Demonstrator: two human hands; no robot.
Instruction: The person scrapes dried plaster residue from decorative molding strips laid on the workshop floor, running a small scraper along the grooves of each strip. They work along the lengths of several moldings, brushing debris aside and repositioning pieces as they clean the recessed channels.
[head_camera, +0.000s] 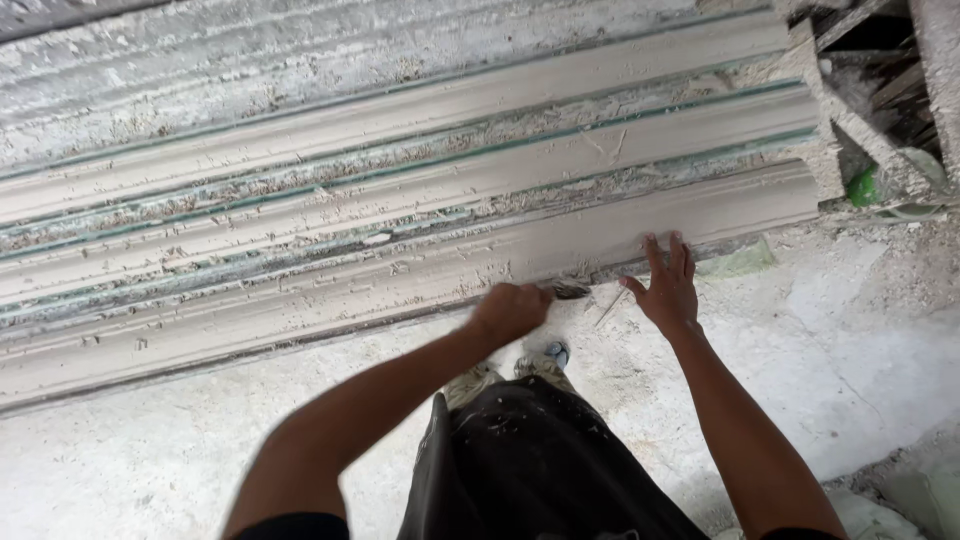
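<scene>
- A long plaster moulding (400, 230) lay across the floor (850, 340) in front of the person, ridged in parallel bands — its nearest band looked smooth, while the grooves higher up carried rough crumbs and green streaks, so the cleaning seemed partly done.
- The left hand (510, 312) was clenched around a small dark tool (570, 291), its tip at the moulding's lower edge.
- The right hand (665, 290) was released, its fingers (655, 255) spread flat against that same edge, grasping nothing.
- Plaster dust covered the floor around a shoe (552, 355).
</scene>
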